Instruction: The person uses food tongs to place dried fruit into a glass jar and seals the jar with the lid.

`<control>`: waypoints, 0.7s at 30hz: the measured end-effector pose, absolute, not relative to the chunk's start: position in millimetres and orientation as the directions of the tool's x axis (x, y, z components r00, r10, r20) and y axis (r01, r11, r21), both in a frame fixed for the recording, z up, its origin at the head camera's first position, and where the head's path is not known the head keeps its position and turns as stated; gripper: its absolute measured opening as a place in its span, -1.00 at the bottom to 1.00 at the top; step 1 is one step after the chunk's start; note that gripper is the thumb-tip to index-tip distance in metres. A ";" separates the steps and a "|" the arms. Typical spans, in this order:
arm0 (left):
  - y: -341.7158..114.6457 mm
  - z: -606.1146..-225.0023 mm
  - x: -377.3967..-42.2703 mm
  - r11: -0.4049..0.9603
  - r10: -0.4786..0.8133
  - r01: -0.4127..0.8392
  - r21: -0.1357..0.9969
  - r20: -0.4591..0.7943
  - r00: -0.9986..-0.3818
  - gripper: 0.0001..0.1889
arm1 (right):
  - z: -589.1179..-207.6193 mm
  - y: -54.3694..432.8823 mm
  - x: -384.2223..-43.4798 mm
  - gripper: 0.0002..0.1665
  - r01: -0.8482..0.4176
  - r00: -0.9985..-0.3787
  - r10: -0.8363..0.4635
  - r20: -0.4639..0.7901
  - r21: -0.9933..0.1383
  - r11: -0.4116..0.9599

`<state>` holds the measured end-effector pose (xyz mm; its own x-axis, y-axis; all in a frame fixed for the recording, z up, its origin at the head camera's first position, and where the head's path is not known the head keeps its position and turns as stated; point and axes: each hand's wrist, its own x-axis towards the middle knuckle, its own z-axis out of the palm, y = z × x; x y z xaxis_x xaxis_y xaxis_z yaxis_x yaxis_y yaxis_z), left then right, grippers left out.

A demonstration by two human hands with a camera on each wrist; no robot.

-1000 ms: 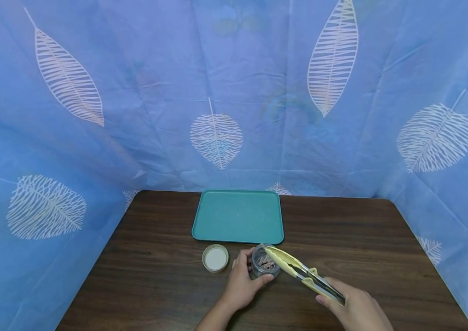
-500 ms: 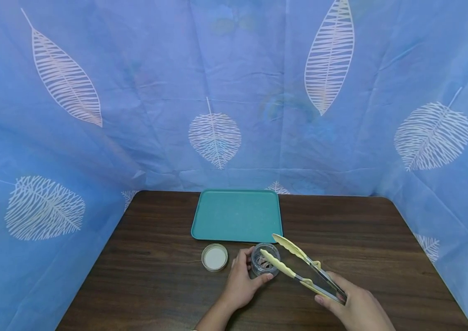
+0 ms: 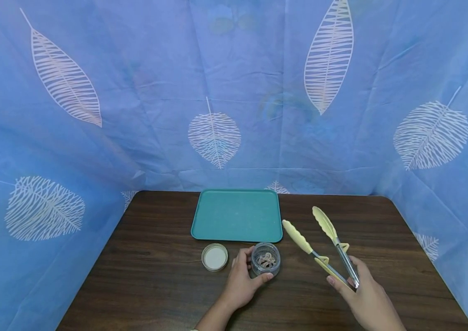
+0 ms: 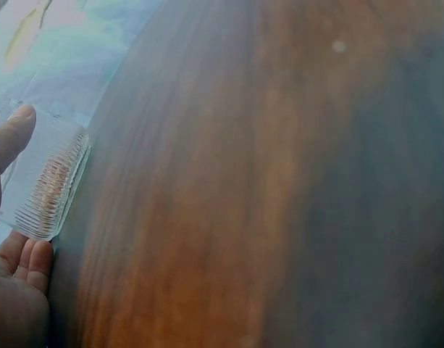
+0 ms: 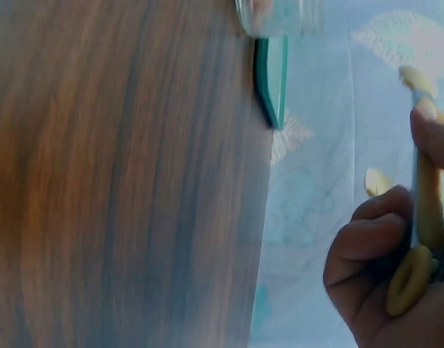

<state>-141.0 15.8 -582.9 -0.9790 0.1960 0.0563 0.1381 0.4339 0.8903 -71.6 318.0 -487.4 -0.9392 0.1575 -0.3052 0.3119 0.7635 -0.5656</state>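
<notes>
My left hand (image 3: 242,282) holds a small clear jar (image 3: 275,270) upright on the table, thumb at its near side and fingers round its left. Inside the jar lie several small light-brown pieces (image 3: 267,260), too small to identify. In the left wrist view, the jar's ribbed wall (image 4: 51,185) shows between thumb and fingers. To the right, my right hand (image 3: 368,294) grips metal tongs (image 3: 345,259) with pale yellow tips. The tongs' arms are spread wide with nothing between them, right of the jar. Their yellow ring (image 5: 410,281) shows by my palm in the right wrist view.
A round lid (image 3: 215,258) with a white inside lies left of the jar. Behind the jar, a teal tray (image 3: 237,216) sits near the back edge of the dark wooden table (image 3: 155,276). A blue leaf-patterned cloth (image 3: 155,115) hangs around the table.
The tongs have moved from over the jar to its right and farther back, and their arms have gone from together to wide apart. My left hand and the jar stay in place.
</notes>
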 end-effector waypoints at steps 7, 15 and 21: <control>15.7 -582.1 -141.0 0.419 0.201 0.131 0.899 0.049 -0.978 -0.12 | -488.6 340.8 -76.7 0.26 0.316 -0.939 0.164 -0.303 -0.565 0.763; 15.4 -584.7 -142.8 0.418 0.201 0.150 0.896 0.070 -0.977 -0.13 | -503.8 360.8 -80.8 0.17 0.338 -0.940 0.257 -0.224 -0.523 0.782; 15.8 -584.8 -143.9 0.417 0.194 0.126 0.900 0.047 -0.980 -0.12 | -522.2 368.4 -79.0 0.14 0.407 -0.908 0.297 -0.295 -0.460 0.789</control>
